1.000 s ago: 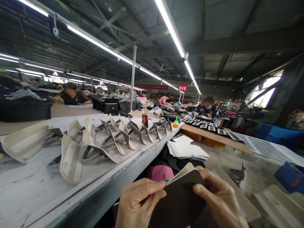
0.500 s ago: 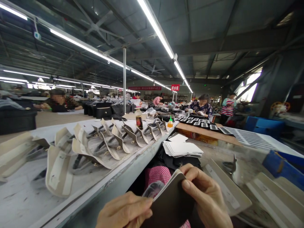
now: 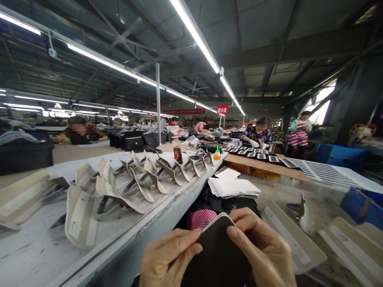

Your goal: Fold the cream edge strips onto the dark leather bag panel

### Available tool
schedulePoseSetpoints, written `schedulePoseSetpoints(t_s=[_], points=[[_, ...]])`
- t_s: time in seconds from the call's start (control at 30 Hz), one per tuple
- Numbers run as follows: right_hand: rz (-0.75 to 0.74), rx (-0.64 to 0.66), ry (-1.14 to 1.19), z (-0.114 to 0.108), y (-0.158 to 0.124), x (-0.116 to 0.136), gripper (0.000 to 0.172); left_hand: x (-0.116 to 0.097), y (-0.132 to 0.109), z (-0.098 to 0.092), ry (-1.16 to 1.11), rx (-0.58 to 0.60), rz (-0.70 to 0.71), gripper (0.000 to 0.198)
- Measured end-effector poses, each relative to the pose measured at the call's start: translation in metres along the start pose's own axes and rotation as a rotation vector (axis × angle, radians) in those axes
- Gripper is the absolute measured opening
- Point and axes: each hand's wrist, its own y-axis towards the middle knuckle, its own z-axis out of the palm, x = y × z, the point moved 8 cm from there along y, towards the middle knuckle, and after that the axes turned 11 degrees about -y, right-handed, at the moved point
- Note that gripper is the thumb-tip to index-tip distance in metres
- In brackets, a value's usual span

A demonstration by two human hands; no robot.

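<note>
A dark flat panel [image 3: 217,255] with a rounded top corner and a pale edge is held up in front of me. My left hand [image 3: 172,255] pinches its left edge between thumb and fingers. At its upper right edge, my right hand [image 3: 260,247] grips it the same way, thumb on the dark face. The panel's lower part runs out of the frame. Just beyond it lies a stack of white sheets [image 3: 233,187] on dark material. Pink checked cloth [image 3: 202,218] shows behind the left fingertips.
Rows of curved beige flaps [image 3: 80,217] with clasps stand on the long table [image 3: 36,255] at left. A dark bottle [image 3: 177,153] and an orange glue bottle [image 3: 217,154] stand farther back. More beige panels [image 3: 295,235] lie at right, near a blue box [image 3: 363,207]. Co-workers sit beyond.
My left hand has slid up along the panel's left edge, nearer its top corner. The right hand keeps its grip. The whole view has shifted slightly.
</note>
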Motion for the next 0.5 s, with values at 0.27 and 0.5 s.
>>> schedulePoseSetpoints(t_s=[0.27, 0.5], points=[[-0.146, -0.001, -0.146, -0.005, -0.005, 0.027, 0.023, -0.002, -0.001, 0.008, -0.124, -0.156, 0.033, 0.019], [-0.11, 0.055, -0.132, -0.004, -0.005, 0.026, 0.028, -0.004, -0.008, 0.008, -0.114, -0.214, 0.13, 0.017]])
